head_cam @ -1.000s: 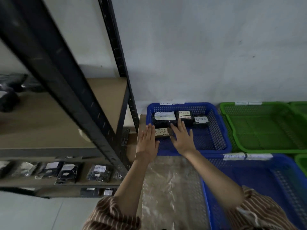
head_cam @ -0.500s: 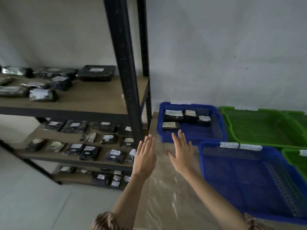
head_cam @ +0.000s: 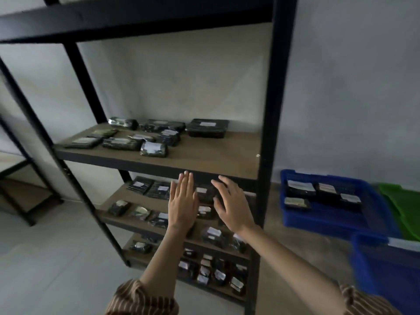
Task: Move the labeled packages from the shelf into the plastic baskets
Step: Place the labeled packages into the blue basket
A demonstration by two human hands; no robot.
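A black metal shelf unit [head_cam: 270,123] with wooden boards fills the middle of the view. Several dark packages with white labels lie on its boards, such as one [head_cam: 154,149] near the front of the upper board and a large one [head_cam: 207,128] at the back. My left hand [head_cam: 182,202] and my right hand [head_cam: 231,203] are raised side by side in front of the second board, fingers straight, holding nothing. A blue basket [head_cam: 327,220] at the right holds several labeled packages.
A green basket [head_cam: 402,208] sits to the right of the blue one, and a second blue basket [head_cam: 386,267] is nearer at the lower right. The baskets stand on a brown surface [head_cam: 295,258]. Another dark rack [head_cam: 20,189] stands at the far left.
My view has swung left from the baskets to the shelf. Both hands left the blue basket, where a package stays, and now hover empty before the shelf.
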